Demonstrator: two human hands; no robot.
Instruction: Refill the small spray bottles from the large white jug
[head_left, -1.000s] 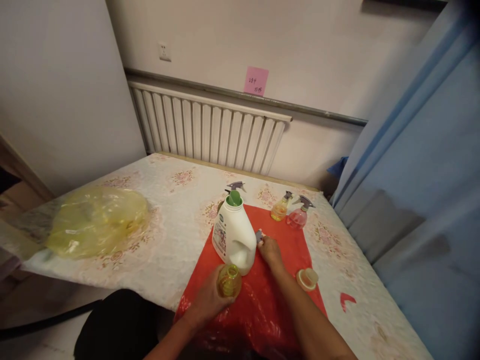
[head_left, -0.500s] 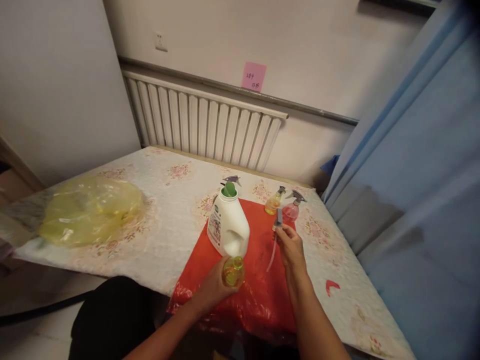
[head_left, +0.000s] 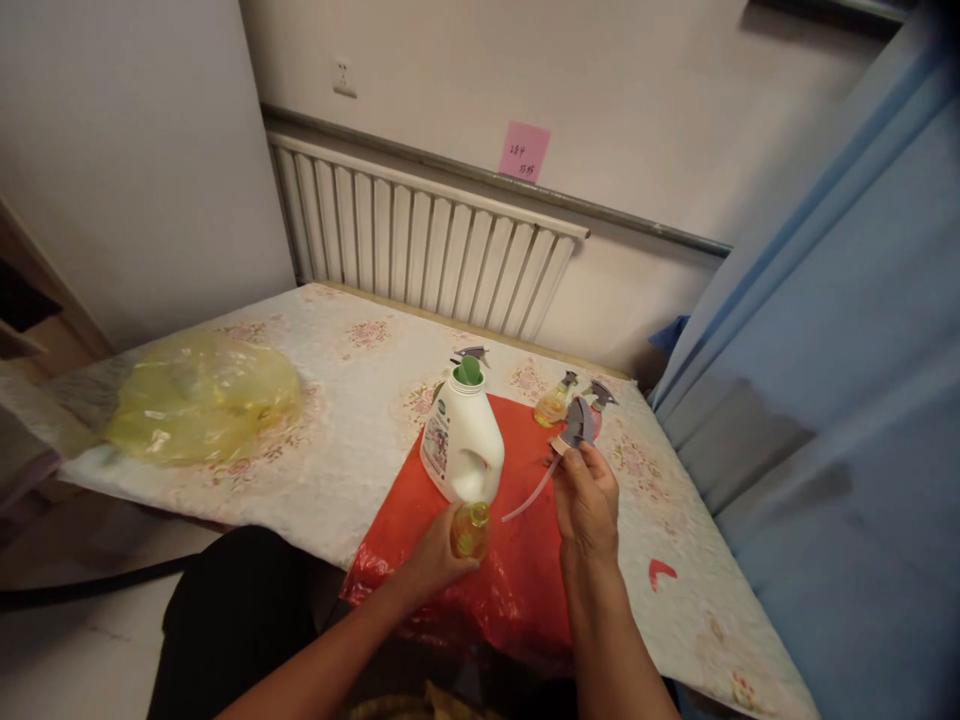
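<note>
My left hand (head_left: 439, 553) is closed round a small yellow see-through spray bottle (head_left: 471, 532) with its neck uncovered. In my right hand (head_left: 589, 500) is a grey trigger spray head (head_left: 576, 425). Its thin clear dip tube (head_left: 529, 497) slants down to the left, apart from the bottle. Just beyond my left hand stands a large white jug (head_left: 466, 440), with a green piece (head_left: 469, 371) in its mouth. Past the spray head are a yellow spray bottle (head_left: 553, 402) and a pink one (head_left: 601, 397), the latter partly hidden. Behind the jug another grey spray head (head_left: 472, 353) shows.
A red plastic sheet (head_left: 525, 590) lies under the jug on the flowered tablecloth (head_left: 352, 400). To the left rests a yellow plastic bag (head_left: 206, 400). A red scrap (head_left: 661, 573) lies at right, near the blue curtain (head_left: 810, 350). A radiator (head_left: 420, 240) lines the wall.
My right hand has turned the spray head, so its side now shows and the tube points further left. My left hand still holds the bottle, slightly more upright. The view has shifted a little.
</note>
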